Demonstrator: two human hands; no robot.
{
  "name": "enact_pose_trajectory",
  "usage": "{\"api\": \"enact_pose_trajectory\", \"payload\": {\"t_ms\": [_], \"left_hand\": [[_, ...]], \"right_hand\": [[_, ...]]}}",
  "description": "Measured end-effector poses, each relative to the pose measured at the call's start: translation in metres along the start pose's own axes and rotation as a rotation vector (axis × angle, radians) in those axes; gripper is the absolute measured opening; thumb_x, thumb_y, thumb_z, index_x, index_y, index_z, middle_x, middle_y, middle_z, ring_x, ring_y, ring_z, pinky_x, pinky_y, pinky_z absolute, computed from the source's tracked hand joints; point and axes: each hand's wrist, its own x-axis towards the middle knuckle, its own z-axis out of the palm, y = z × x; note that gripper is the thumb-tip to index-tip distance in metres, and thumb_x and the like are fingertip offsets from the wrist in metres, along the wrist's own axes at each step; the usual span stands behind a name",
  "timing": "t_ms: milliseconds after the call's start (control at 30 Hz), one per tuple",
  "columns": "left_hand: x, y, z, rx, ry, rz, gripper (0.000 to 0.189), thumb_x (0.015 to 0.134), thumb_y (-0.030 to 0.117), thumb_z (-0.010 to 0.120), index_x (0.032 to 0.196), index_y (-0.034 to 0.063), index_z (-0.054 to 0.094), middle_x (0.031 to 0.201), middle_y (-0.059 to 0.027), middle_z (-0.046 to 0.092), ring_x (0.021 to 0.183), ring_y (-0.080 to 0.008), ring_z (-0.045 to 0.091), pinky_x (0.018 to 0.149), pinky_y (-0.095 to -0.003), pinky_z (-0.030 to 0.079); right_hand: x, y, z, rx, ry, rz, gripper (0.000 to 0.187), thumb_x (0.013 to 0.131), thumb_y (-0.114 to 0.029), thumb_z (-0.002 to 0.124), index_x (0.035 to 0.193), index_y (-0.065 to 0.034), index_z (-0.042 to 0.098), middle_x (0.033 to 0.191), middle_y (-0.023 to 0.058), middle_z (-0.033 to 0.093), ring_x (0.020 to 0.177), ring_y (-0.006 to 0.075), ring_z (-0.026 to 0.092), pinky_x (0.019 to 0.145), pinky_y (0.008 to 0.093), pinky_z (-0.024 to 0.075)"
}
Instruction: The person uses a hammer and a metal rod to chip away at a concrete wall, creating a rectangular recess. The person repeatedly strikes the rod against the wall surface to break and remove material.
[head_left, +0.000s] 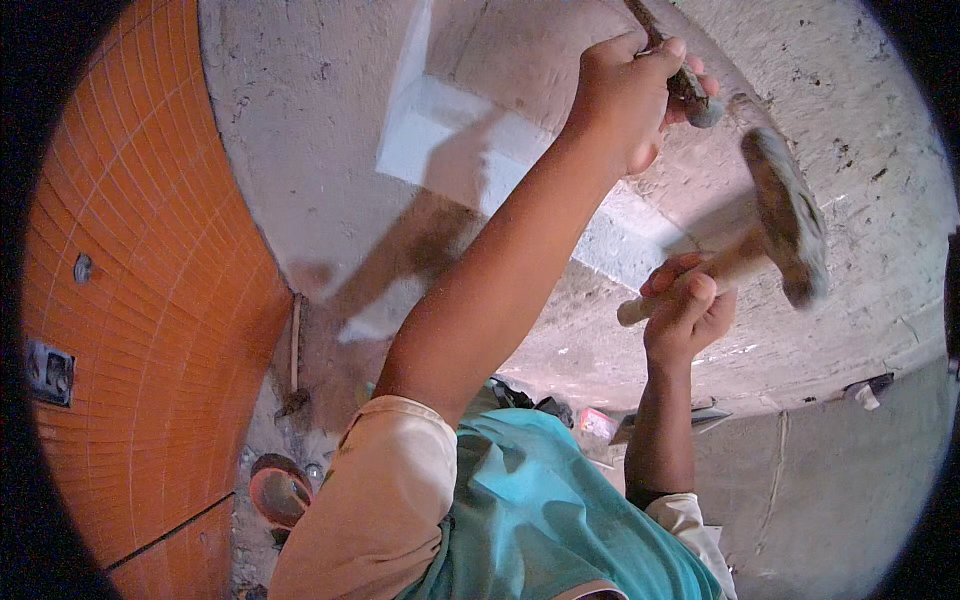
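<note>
My left hand (619, 90) is raised near the top of the view, its fingers wrapped around a metal chisel (703, 111). The chisel's blunt, mushroomed end sticks out below the fist, and its shaft runs up out of the picture, so the tip is hidden. Lower and to the right, my right hand (690, 315) grips the wooden handle of a hammer (786, 217). The hammer's heavy head is a little blurred and stands apart from the chisel. Behind both hands is a rough plastered wall (840, 135) with a pale band (442, 112) across it, where my arm's shadow falls.
An orange wall with a ribbed or tiled face (150, 262) rises on the left, with an electrical box (50, 373) set in it. A long-handled tool (296, 345) leans in the corner. On the littered floor stands a bucket (281, 491); a pink packet (598, 424) lies beyond my shirt.
</note>
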Motion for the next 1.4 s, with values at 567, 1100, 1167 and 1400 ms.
{"api": "enact_pose_trajectory", "payload": {"t_ms": [567, 1100, 1167, 1400], "left_hand": [[-0.018, -0.04, 0.005, -0.086, -0.118, -0.165, 0.021, 0.088, 0.014, 0.051, 0.095, -0.0051, 0.053, 0.087, -0.0158, 0.061, 0.078, -0.0238, 0.062, 0.071, -0.0375, 0.054], [-0.018, -0.049, 0.032, -0.088, -0.055, -0.209, 0.02, 0.089, 0.014, 0.048, 0.087, -0.0046, 0.055, 0.084, -0.0158, 0.061, 0.079, -0.0257, 0.062, 0.074, -0.0377, 0.053], [-0.018, -0.049, 0.036, -0.114, -0.083, -0.181, 0.019, 0.089, 0.012, 0.048, 0.089, -0.005, 0.054, 0.083, -0.0155, 0.061, 0.079, -0.0257, 0.062, 0.073, -0.0379, 0.054], [-0.003, -0.051, 0.053, -0.178, -0.078, -0.083, 0.012, 0.088, 0.008, 0.048, 0.087, -0.004, 0.049, 0.079, -0.0124, 0.055, 0.069, -0.0247, 0.062, 0.062, -0.0367, 0.054]], "right_hand": [[-0.032, 0.018, -0.023, -0.01, 0.073, 0.148, 0.051, 0.086, -0.053, 0.044, 0.083, -0.0024, 0.043, 0.06, 0.0085, 0.048, 0.047, 0.0151, 0.048, 0.044, 0.0266, 0.0426], [-0.026, 0.02, -0.044, -0.113, 0.095, 0.145, 0.045, 0.087, -0.048, 0.045, 0.085, -0.0025, 0.044, 0.059, 0.0064, 0.047, 0.047, 0.0133, 0.047, 0.043, 0.0257, 0.0407], [-0.029, 0.018, -0.044, -0.095, 0.118, 0.112, 0.046, 0.087, -0.048, 0.046, 0.086, -0.0024, 0.044, 0.06, 0.0071, 0.048, 0.046, 0.0135, 0.047, 0.043, 0.026, 0.0419], [-0.006, 0.006, -0.046, 0.11, 0.211, -0.271, 0.048, 0.085, -0.05, 0.047, 0.087, -0.0026, 0.046, 0.069, 0.0118, 0.051, 0.055, 0.0185, 0.051, 0.046, 0.0306, 0.0461]]}}
